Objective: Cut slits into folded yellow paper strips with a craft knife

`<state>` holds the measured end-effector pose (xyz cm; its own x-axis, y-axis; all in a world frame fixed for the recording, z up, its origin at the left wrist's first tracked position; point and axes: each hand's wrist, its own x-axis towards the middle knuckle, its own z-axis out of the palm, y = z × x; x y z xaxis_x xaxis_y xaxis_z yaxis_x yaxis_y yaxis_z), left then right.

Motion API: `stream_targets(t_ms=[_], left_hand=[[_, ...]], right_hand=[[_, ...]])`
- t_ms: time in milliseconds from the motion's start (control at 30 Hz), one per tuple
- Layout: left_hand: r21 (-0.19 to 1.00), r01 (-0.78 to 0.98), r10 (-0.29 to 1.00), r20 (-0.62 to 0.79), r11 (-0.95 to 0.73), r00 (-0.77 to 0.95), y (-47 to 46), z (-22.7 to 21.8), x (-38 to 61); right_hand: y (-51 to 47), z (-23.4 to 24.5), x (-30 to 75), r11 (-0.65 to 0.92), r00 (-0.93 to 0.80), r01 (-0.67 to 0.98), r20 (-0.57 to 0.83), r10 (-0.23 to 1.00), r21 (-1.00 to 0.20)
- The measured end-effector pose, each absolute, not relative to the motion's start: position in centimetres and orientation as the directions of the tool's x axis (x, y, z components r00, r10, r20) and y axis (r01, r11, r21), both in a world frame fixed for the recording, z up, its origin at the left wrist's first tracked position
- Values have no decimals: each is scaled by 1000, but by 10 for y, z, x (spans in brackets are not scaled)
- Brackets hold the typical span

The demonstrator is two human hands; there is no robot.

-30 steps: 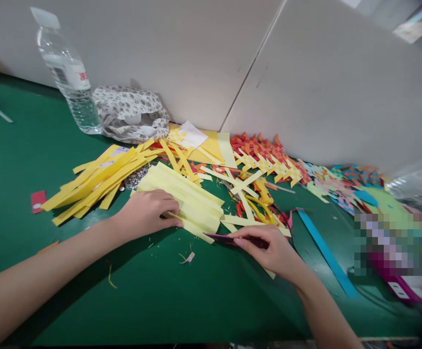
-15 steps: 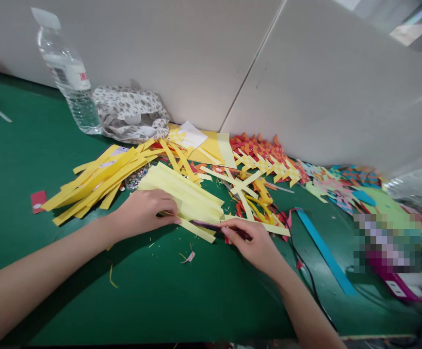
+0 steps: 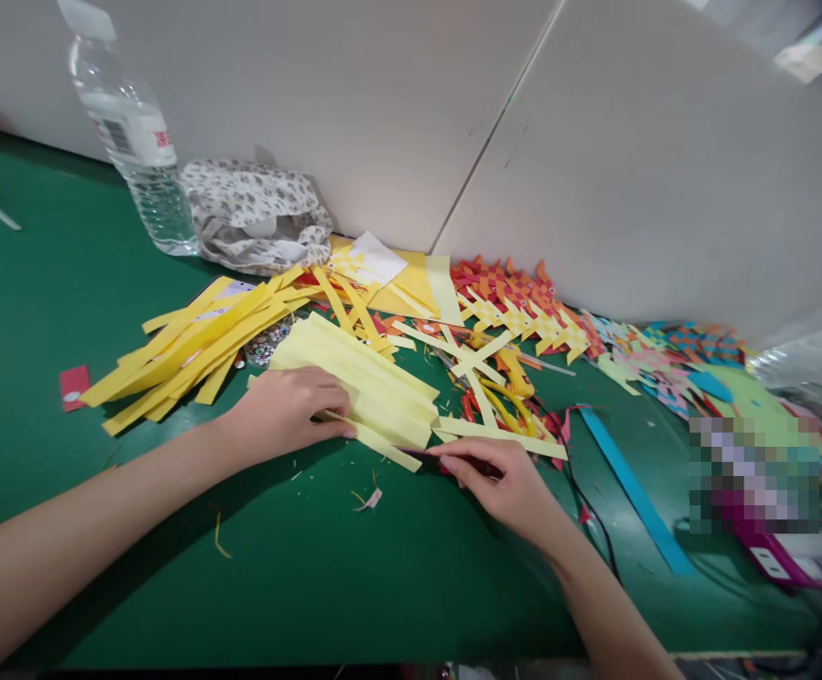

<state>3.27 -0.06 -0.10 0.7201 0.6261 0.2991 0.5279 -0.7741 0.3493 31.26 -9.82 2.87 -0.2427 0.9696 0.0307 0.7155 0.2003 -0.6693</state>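
A pale yellow paper sheet [image 3: 375, 378] with lengthwise folds lies on the green table. My left hand [image 3: 294, 406] is closed on its near edge, thumb and fingers pinching a pale yellow strip [image 3: 386, 448]. The strip's free end points right, towards my other hand. My right hand [image 3: 496, 482] is closed around a slim dark tool [image 3: 417, 455], whose tip meets the strip near its right end. Most of the tool is hidden by my fingers, so I cannot tell its kind.
Yellow strips [image 3: 177, 349] are piled at left, near a water bottle [image 3: 131, 142] and a patterned cloth bag [image 3: 255, 212]. Behind lie woven paper fish [image 3: 517, 321] and a yellow glue gun [image 3: 514, 368]. A blue strip [image 3: 630, 486] and black cable [image 3: 591, 519] lie right.
My right hand has drawn the dark tool a little rightward and down along the strip towards its end. My left hand keeps its hold, nearly unmoved.
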Motion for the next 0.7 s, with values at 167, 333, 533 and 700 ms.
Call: stream_targets(t_ms=[167,333,533,700], left_hand=[[342,527,622,303,-778,722,-1,0,33],[325,520,610,324,-790,723,-1,0,34],[324,524,612,319,-788,723,-1,0,33],[326,529,618,309,-783,723,0,-1,33]], right_hand=[[-104,34,319,214,-242,739,46,969,-639],[-108,35,323,207,-236,745,40,971,-634],[-112,32,327,207,-228,761,46,973,-615],[-114,30,330,246,-245,748,88,966,-617]])
